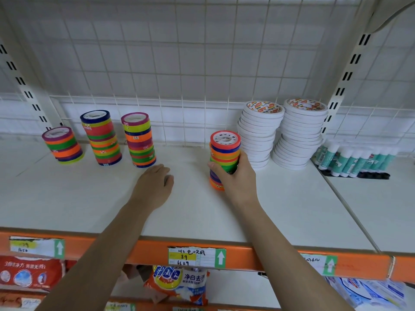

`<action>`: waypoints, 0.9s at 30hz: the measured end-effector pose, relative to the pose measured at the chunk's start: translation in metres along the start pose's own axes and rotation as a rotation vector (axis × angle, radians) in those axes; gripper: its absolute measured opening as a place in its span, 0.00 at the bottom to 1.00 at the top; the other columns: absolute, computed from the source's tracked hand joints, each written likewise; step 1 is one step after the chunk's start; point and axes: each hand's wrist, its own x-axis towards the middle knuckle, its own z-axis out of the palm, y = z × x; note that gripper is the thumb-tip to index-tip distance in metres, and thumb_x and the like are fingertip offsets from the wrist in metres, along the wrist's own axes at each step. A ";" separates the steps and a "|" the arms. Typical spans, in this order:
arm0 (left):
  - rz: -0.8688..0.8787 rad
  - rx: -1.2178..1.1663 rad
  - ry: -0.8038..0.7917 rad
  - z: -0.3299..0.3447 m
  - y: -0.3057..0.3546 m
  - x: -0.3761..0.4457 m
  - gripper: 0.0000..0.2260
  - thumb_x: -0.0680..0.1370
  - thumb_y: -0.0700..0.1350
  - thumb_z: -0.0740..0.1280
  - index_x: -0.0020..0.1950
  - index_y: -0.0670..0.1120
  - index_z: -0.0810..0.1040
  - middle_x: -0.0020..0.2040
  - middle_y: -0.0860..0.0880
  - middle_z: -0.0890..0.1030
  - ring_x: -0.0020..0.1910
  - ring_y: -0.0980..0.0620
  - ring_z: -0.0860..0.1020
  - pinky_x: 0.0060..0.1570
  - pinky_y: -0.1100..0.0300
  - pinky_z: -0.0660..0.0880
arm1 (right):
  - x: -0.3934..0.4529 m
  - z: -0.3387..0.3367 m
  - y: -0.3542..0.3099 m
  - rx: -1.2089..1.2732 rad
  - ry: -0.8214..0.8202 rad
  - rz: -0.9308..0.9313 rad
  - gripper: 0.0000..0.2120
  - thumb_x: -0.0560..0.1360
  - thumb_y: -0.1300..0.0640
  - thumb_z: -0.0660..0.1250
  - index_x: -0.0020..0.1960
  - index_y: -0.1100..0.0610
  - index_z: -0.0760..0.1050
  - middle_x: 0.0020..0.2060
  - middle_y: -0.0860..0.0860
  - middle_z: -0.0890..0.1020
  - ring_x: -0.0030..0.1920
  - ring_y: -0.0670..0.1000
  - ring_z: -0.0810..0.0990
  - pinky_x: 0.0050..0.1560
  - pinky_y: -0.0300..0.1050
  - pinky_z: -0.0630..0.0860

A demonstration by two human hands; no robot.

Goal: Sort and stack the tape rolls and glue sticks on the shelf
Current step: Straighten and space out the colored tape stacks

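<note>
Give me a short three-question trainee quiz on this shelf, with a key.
1. True or false: the left hand holds a tape roll.
2. How many stacks of coloured tape stand to the left of the left hand?
3. Which stack does the right hand have its grip on: A) the coloured stack at centre, B) a white tape stack, C) the glue sticks?

Key:
1. False; it lies open on the shelf, holding nothing.
2. Three.
3. A.
</note>
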 end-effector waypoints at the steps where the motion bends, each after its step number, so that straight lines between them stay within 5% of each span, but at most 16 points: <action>1: 0.000 -0.003 0.001 0.000 0.000 0.000 0.18 0.82 0.44 0.55 0.69 0.40 0.68 0.69 0.43 0.69 0.69 0.47 0.65 0.67 0.59 0.60 | 0.000 0.000 0.000 -0.006 -0.005 -0.005 0.26 0.70 0.51 0.73 0.65 0.53 0.68 0.53 0.43 0.76 0.51 0.42 0.75 0.47 0.27 0.70; 5: -0.001 -0.016 0.011 0.001 0.000 0.000 0.17 0.81 0.44 0.55 0.68 0.39 0.69 0.67 0.43 0.71 0.67 0.47 0.67 0.65 0.59 0.61 | 0.000 0.000 0.001 -0.005 -0.011 -0.017 0.25 0.71 0.51 0.72 0.65 0.53 0.68 0.53 0.43 0.77 0.52 0.43 0.76 0.52 0.32 0.71; 10: -0.003 -0.016 0.007 0.000 0.000 -0.001 0.17 0.81 0.44 0.55 0.68 0.39 0.69 0.67 0.43 0.71 0.68 0.47 0.67 0.66 0.59 0.61 | -0.001 0.001 -0.002 0.034 -0.019 -0.002 0.31 0.70 0.51 0.73 0.68 0.52 0.64 0.57 0.44 0.75 0.54 0.42 0.74 0.47 0.22 0.71; 17: 0.002 -0.010 0.010 0.000 0.001 0.000 0.17 0.81 0.44 0.55 0.69 0.39 0.69 0.68 0.43 0.71 0.68 0.48 0.67 0.66 0.60 0.61 | 0.009 0.000 -0.021 0.109 0.011 0.009 0.31 0.66 0.51 0.76 0.61 0.45 0.61 0.52 0.40 0.74 0.49 0.39 0.76 0.47 0.26 0.72; 23: 0.008 -0.010 0.012 0.001 0.000 0.001 0.18 0.82 0.44 0.55 0.69 0.40 0.68 0.69 0.44 0.70 0.69 0.48 0.66 0.67 0.60 0.60 | 0.011 0.002 -0.014 0.068 -0.008 -0.019 0.25 0.70 0.50 0.73 0.62 0.50 0.65 0.55 0.46 0.75 0.53 0.45 0.75 0.53 0.37 0.72; 27: 0.005 -0.006 0.002 0.002 -0.004 0.001 0.18 0.82 0.45 0.55 0.70 0.40 0.68 0.71 0.44 0.68 0.70 0.48 0.64 0.68 0.59 0.59 | 0.012 -0.001 -0.016 0.081 -0.012 -0.012 0.28 0.69 0.50 0.74 0.63 0.50 0.64 0.55 0.44 0.74 0.53 0.45 0.75 0.52 0.34 0.72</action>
